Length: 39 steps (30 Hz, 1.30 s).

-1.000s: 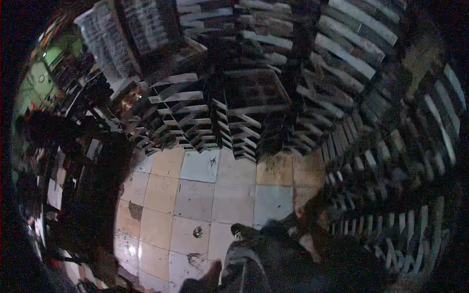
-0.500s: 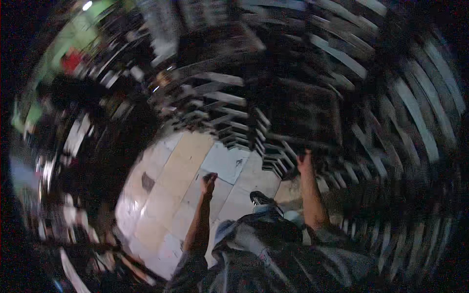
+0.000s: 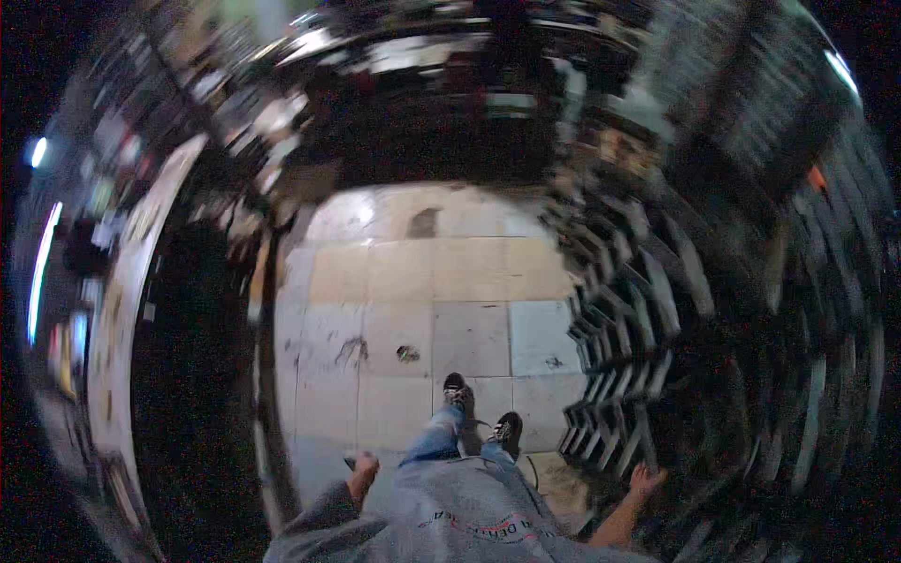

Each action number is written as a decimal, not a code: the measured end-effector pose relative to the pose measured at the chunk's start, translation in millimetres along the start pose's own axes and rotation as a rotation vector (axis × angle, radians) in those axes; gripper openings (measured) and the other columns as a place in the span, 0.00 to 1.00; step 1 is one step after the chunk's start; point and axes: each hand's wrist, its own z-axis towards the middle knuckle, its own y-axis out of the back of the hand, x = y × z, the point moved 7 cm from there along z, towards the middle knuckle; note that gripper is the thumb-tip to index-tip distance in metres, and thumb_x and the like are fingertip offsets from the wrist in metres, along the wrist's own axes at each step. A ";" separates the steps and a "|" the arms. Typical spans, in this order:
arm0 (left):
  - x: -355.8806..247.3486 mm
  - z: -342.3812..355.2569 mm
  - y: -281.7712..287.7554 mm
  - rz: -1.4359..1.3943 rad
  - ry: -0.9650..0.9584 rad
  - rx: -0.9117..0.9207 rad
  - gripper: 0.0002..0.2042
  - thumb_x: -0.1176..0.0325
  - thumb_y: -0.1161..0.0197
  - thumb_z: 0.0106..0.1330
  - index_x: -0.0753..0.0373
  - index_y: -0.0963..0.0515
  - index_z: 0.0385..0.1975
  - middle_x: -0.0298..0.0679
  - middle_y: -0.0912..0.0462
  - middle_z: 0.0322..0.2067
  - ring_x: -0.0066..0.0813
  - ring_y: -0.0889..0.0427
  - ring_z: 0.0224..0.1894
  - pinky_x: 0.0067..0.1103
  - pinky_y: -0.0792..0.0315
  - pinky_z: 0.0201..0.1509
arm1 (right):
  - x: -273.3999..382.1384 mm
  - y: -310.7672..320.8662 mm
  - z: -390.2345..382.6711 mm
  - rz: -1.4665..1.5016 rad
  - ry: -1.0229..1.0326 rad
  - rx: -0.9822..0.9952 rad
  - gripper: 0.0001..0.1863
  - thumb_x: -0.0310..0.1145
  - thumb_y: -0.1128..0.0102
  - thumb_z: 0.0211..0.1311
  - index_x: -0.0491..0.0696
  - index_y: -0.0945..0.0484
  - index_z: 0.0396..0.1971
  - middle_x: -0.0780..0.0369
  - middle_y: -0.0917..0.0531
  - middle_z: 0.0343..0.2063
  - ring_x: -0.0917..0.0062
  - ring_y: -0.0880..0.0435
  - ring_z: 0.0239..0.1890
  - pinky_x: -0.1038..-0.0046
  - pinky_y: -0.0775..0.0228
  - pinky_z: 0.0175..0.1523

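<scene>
My left hand [image 3: 362,476] hangs low at my left side above the floor. Its fingers are curled, with a small dark thing [image 3: 350,463] showing at their edge; its kind is too small to make out. Out to the right, my right hand [image 3: 646,481] is beside the stacked slatted pieces [image 3: 610,436]. The fingers of that hand look loosely apart, and I see nothing in them, though the picture is somewhat blurred.
Pale tiles cover the floor [image 3: 394,413], with dark marks and a small dark spot [image 3: 407,354] ahead of my shoes [image 3: 455,387]. Stacks of angled slats line the right side. A long pale-topped bench [image 3: 141,253] runs along the left. Dark, blurred shapes stand ahead.
My view has swung to the left, so the slat stacks now lie along my right and the tiled floor ahead. Both hands now appear lower in the picture.
</scene>
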 end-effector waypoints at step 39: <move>551.7 91.1 135.3 -1.646 0.880 -0.836 0.13 0.60 0.47 0.57 0.62 0.25 0.33 0.44 0.23 0.29 0.35 0.23 0.34 0.31 0.29 0.36 | -1117.7 -420.9 -813.3 -0.952 -0.866 1.358 0.31 0.37 0.38 0.39 0.40 0.31 0.48 0.53 0.24 0.41 0.61 0.25 0.42 0.56 0.30 0.45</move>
